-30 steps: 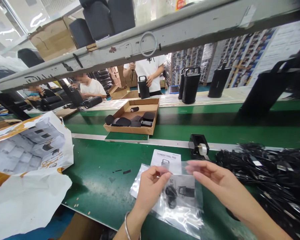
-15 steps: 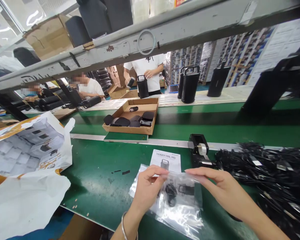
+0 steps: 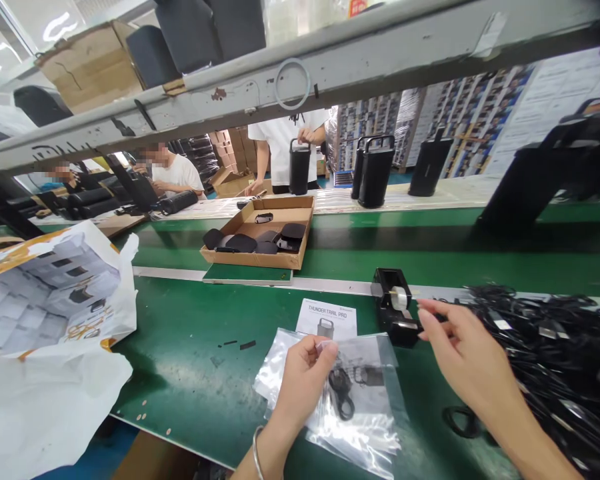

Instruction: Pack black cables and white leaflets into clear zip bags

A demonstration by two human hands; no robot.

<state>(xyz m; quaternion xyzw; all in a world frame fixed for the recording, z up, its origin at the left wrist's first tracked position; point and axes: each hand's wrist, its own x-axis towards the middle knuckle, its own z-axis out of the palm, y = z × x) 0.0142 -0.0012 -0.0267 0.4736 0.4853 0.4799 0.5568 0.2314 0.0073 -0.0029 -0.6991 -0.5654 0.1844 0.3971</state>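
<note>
My left hand [image 3: 304, 381] pinches the top edge of a clear plastic bag [image 3: 360, 400] that lies on the green table [image 3: 190, 347]. Inside the bag are a coiled black cable [image 3: 341, 391] and a printed sheet. My right hand [image 3: 463, 348] is off the bag, its fingers spread and reaching toward the black tape dispenser [image 3: 395, 307], almost touching it. A white booklet [image 3: 327, 319] marked THUNDER TRAIL PRO lies just beyond the bag.
A heap of black cables [image 3: 545, 340] fills the right side. An open white and orange sack of small boxes [image 3: 50, 293] sits at the left. A cardboard tray of black parts [image 3: 260, 237] rides the green belt. Black speakers [image 3: 377, 170] stand beyond, where other people work.
My right hand has let go of the bag's top edge and moved right and away toward the tape dispenser. My left hand keeps its pinch on the bag.
</note>
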